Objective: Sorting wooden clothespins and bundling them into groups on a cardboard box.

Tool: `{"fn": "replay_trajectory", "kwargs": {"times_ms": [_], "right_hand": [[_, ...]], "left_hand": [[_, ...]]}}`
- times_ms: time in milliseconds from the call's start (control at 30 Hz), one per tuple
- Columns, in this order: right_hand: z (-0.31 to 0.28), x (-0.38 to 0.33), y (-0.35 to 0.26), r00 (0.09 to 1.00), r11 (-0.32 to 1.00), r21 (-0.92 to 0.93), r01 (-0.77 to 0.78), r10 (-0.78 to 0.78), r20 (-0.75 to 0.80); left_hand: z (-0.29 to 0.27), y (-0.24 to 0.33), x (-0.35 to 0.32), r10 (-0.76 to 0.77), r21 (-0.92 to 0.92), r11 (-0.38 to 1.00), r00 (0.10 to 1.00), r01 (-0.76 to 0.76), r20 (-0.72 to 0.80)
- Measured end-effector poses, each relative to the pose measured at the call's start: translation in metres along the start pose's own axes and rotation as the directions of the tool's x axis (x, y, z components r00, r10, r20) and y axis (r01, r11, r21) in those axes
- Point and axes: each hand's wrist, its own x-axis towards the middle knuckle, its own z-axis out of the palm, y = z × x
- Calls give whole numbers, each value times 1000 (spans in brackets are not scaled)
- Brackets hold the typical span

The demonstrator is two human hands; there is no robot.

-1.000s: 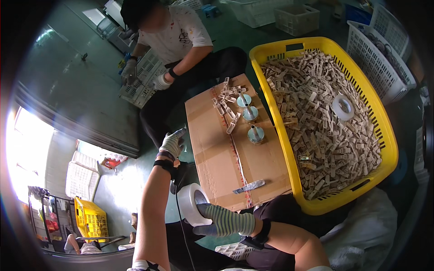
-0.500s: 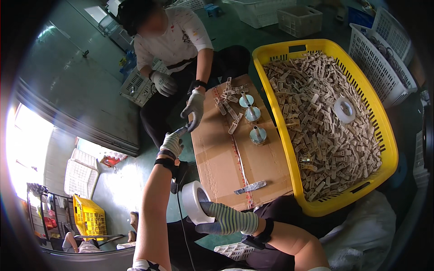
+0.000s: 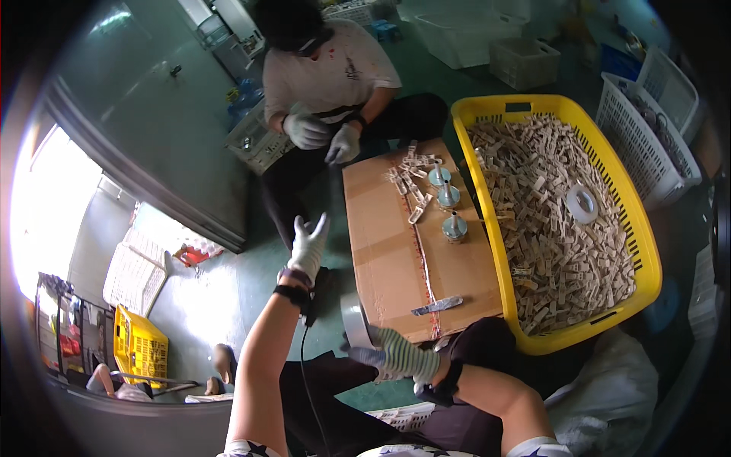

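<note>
You have one left hand (image 3: 308, 245) at centre-left, fingers spread and empty; one right hand (image 3: 403, 355) at lower centre, gripping a white tape roll (image 3: 353, 320), presumably for steadiness, beside a carton (image 3: 381, 266) apparently serving three stemmed discs (image 3: 454, 228) as worktop

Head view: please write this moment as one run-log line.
left hand: open, left of box | right hand: holds tape roll | on box: pale parts, three posts | yellow basket: pale parts, white ring
</note>
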Motion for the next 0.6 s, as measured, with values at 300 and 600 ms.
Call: {"fn": "replay_trajectory", "kwargs": {"times_ms": [300, 600], "right_hand": [[65, -66, 138, 960, 977, 36, -208, 211, -186], [71, -68, 140, 878, 950, 62, -305, 305, -368]], "left_hand": [[-59, -145, -226, -170, -365, 872, 901, 326, 398], [-20, -217, -271, 182, -579, 764, 765, 286, 618]]}}
